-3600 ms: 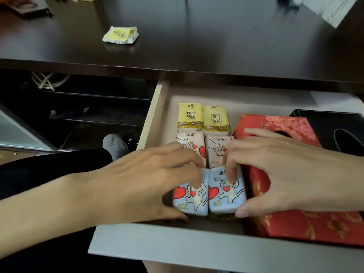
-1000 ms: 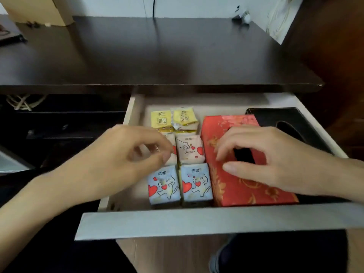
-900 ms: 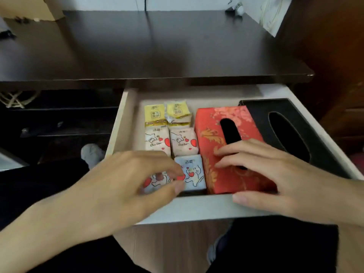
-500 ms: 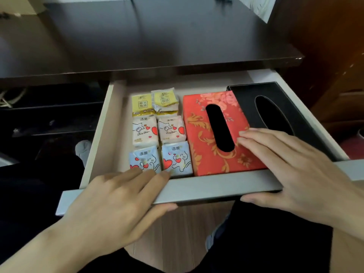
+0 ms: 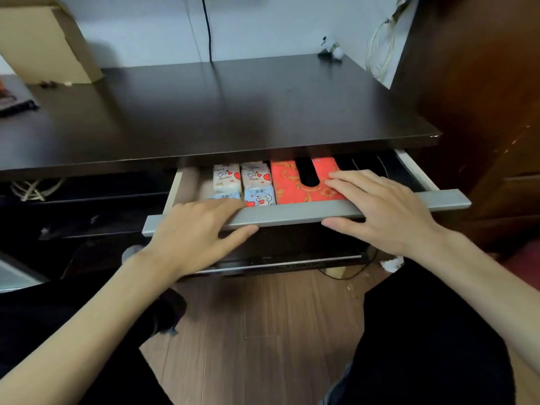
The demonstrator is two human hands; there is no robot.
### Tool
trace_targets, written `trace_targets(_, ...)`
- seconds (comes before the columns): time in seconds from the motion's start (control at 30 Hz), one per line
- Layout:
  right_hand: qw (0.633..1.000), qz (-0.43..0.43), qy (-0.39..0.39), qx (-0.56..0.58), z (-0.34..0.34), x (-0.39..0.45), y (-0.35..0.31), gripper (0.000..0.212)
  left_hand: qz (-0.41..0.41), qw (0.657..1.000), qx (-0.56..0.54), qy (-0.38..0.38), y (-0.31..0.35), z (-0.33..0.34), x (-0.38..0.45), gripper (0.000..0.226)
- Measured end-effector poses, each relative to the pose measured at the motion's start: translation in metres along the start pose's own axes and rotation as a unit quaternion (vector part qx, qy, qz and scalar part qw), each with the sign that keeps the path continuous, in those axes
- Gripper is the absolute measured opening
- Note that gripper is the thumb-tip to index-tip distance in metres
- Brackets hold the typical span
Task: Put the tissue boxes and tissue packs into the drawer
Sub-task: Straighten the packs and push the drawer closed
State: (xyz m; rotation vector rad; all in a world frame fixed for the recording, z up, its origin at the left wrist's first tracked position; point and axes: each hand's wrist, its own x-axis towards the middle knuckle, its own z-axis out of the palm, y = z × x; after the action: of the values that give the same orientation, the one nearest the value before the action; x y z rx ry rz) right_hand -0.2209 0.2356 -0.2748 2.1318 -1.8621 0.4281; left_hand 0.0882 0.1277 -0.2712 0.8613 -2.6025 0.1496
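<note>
The drawer (image 5: 295,212) sits mostly under the dark desk top, with only its front strip showing. Inside I see two white tissue packs with hearts (image 5: 255,177), two blue ones (image 5: 260,196) in front of them, a red patterned tissue box (image 5: 287,182) and, at the right, a black tissue box (image 5: 365,165). The yellow packs at the back are hidden under the desk. My left hand (image 5: 198,232) grips the grey drawer front at its left part, fingers over the top edge and thumb below. My right hand (image 5: 380,206) grips the front at its right part in the same way.
A dark desk top (image 5: 233,112) spans the view. A cardboard box (image 5: 43,42) stands at its back left, and a black cable (image 5: 206,27) hangs down the wall. A brown wooden cabinet (image 5: 482,97) is at the right. Wood floor (image 5: 263,331) lies below, between my legs.
Both hands left the packs and the red box and took hold of the drawer front. The drawer slid in under the desk, and the yellow packs are now hidden.
</note>
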Motion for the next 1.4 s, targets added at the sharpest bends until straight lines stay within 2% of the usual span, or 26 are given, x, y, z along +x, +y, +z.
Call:
trace_targets(0.1, 0.994, 0.060, 0.082, 0.038, 0.013, -0.016, -0.003, 0.065, -0.062, 0.997, -0.019, 0.047, 0.003, 0.008, -0.006, 0.048)
trace_targets(0.2, 0.973, 0.127, 0.175, 0.082, 0.029, -0.047, -0.008, 0.051, -0.139, 0.975, -0.094, 0.144, 0.017, 0.015, -0.029, 0.041)
trace_targets(0.27, 0.952, 0.172, 0.219, 0.128, 0.039, -0.068, -0.014, 0.051, -0.217, 0.941, -0.137, 0.222, 0.030, 0.022, -0.053, 0.044)
trace_targets(0.33, 0.918, 0.242, 0.257, 0.181, 0.047, -0.087, -0.017, 0.059, -0.330, 0.883, -0.183, 0.277, 0.044, 0.029, -0.075, 0.063)
trace_targets(0.4, 0.877, 0.317, 0.285, 0.223, 0.052, -0.099, -0.016, 0.075, -0.424, 0.833, -0.235, 0.268, 0.055, 0.040, -0.085, 0.082)
trace_targets(0.43, 0.857, 0.349, 0.286, 0.248, 0.056, -0.101, -0.015, 0.083, -0.444, 0.825, -0.254, 0.240, 0.058, 0.047, -0.085, 0.088)
trace_targets(0.5, 0.831, 0.389, 0.264, 0.296, 0.064, -0.098, -0.015, 0.093, -0.446, 0.832, -0.278, 0.177, 0.065, 0.060, -0.077, 0.093)
trace_targets(0.6, 0.826, 0.404, 0.237, 0.314, 0.077, -0.086, -0.021, 0.102, -0.431, 0.842, -0.281, 0.162, 0.068, 0.073, -0.062, 0.095)
trace_targets(0.87, 0.832, 0.401, 0.267, 0.273, 0.103, -0.038, -0.010, 0.107, -0.420, 0.842, -0.286, 0.180, 0.046, 0.089, -0.026, 0.090)
trace_targets(1.13, 0.849, 0.388, 0.249, 0.257, 0.122, 0.009, 0.021, 0.102, -0.388, 0.866, -0.256, 0.182, 0.011, 0.106, 0.020, 0.089)
trace_targets(1.3, 0.868, 0.383, 0.206, 0.239, 0.133, 0.035, 0.038, 0.092, -0.372, 0.889, -0.236, 0.124, -0.019, 0.118, 0.039, 0.088)
trace_targets(1.4, 0.878, 0.379, 0.192, 0.219, 0.139, 0.043, 0.040, 0.093, -0.366, 0.896, -0.230, 0.101, -0.027, 0.123, 0.047, 0.090)
